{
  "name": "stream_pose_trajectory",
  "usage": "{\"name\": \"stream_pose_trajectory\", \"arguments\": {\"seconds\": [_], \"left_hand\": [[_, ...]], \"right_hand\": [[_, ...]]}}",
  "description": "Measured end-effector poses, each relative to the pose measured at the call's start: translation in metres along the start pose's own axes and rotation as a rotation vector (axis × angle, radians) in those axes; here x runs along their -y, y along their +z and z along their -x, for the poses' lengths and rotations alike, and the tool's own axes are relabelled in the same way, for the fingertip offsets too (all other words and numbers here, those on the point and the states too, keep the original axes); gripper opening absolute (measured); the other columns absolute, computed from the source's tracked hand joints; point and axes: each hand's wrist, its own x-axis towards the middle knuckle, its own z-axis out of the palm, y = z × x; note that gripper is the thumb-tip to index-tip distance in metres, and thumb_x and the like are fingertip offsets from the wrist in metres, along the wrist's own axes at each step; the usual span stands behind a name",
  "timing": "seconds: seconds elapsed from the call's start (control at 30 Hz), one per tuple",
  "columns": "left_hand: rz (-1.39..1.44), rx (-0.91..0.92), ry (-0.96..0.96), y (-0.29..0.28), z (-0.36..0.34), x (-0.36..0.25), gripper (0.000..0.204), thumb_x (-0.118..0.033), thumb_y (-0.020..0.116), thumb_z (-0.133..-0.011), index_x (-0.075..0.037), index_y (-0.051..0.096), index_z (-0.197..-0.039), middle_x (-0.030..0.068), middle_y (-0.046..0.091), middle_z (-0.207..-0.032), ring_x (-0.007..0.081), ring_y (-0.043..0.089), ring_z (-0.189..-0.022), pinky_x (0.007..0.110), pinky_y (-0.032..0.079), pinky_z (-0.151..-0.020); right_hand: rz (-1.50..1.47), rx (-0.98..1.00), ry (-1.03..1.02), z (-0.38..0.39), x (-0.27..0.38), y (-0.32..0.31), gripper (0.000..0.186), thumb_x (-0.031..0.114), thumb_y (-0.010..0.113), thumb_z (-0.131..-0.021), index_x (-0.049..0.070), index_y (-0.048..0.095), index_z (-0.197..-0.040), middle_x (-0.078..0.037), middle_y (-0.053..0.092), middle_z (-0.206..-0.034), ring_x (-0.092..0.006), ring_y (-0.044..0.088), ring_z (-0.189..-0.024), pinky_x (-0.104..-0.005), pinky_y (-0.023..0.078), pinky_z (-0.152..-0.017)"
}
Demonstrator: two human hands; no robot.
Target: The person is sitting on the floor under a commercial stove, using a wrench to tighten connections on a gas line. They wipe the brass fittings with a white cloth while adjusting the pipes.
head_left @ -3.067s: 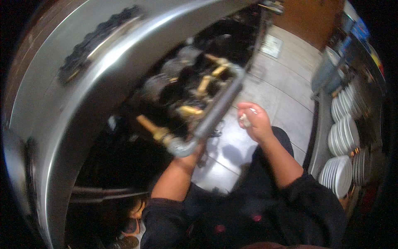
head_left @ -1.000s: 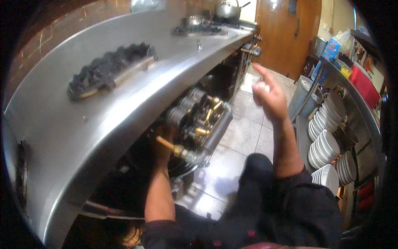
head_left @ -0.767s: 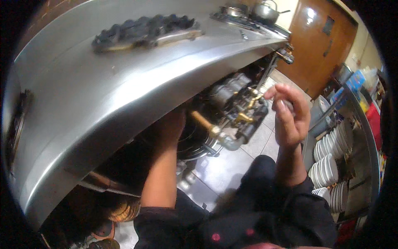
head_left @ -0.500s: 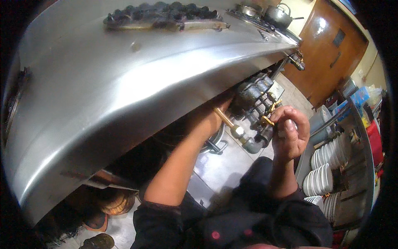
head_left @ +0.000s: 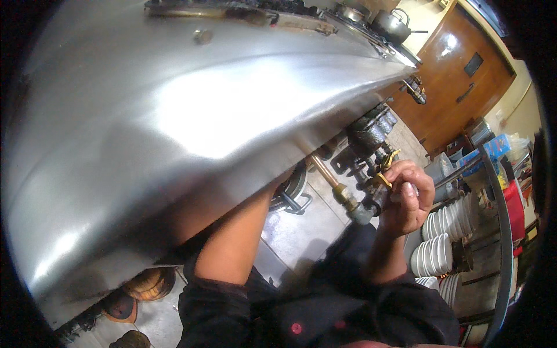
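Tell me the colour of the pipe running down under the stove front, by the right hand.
Copper-brown, ending in a brass-coloured fitting: the pipe shows best in the head view, left of the right hand.

steel stove top (head_left: 174, 127) | kettle (head_left: 390, 24) on far burner | plates (head_left: 444, 255) stacked on rack, R side

The stainless-steel stove front panel (head_left: 174, 145) fills the upper left of the view. Beneath its lower edge runs a brass gas pipe (head_left: 326, 174) ending in a grey elbow fitting (head_left: 361, 214). The right hand (head_left: 408, 197) is curled at the brass valve handle (head_left: 384, 180), fingers touching it. The left forearm (head_left: 232, 243) extends up behind the panel; the left hand is hidden. Stacked white plates (head_left: 444, 240) stand on a rack at right. A kettle (head_left: 393, 24) sits on the stove top, near a brown door (head_left: 458, 75).
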Motion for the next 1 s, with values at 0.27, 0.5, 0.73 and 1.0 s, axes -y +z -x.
{"name": "stream_pose_trajectory", "arguments": {"seconds": [0.27,0.5,0.73,1.0], "left_hand": [[0.451,0.098,0.010,-0.010,-0.002,-0.006,0.043,-0.035,0.061,-0.090,0.000,0.055,-0.116,0.0189,0.063,-0.107,0.0314,0.064,-0.096,0.039,0.055,-0.080],[0.418,0.221,-0.053,-0.005,-0.003,0.001,0.029,-0.027,0.061,-0.090,-0.002,0.057,-0.105,0.0147,0.062,-0.087,0.0260,0.060,-0.073,0.040,0.052,-0.071],[0.225,0.141,-0.103,0.014,0.004,-0.003,0.022,-0.017,0.066,-0.087,-0.003,0.056,-0.101,0.0123,0.061,-0.082,0.0218,0.057,-0.071,0.038,0.047,-0.071],[0.307,0.245,-0.052,0.010,0.004,0.000,0.023,-0.016,0.067,-0.086,-0.005,0.057,-0.103,0.0117,0.062,-0.086,0.0211,0.058,-0.076,0.039,0.048,-0.076]], "right_hand": [[0.020,-0.014,0.028,0.007,-0.001,-0.003,0.018,0.004,0.050,-0.083,-0.005,0.054,-0.099,-0.017,0.057,-0.080,-0.0238,0.055,-0.077,-0.0336,0.043,-0.073],[0.034,-0.004,0.024,0.005,0.000,-0.002,0.018,0.003,0.050,-0.082,-0.004,0.055,-0.098,-0.017,0.057,-0.080,-0.0239,0.056,-0.078,-0.0338,0.044,-0.073],[0.037,-0.008,0.016,0.004,0.000,-0.001,0.017,0.004,0.050,-0.082,-0.005,0.055,-0.097,-0.017,0.057,-0.080,-0.0239,0.056,-0.078,-0.0339,0.044,-0.073],[0.040,-0.003,0.018,0.004,0.001,-0.001,0.018,0.004,0.050,-0.083,-0.005,0.055,-0.097,-0.017,0.058,-0.081,-0.0238,0.056,-0.078,-0.0338,0.044,-0.074]]}}
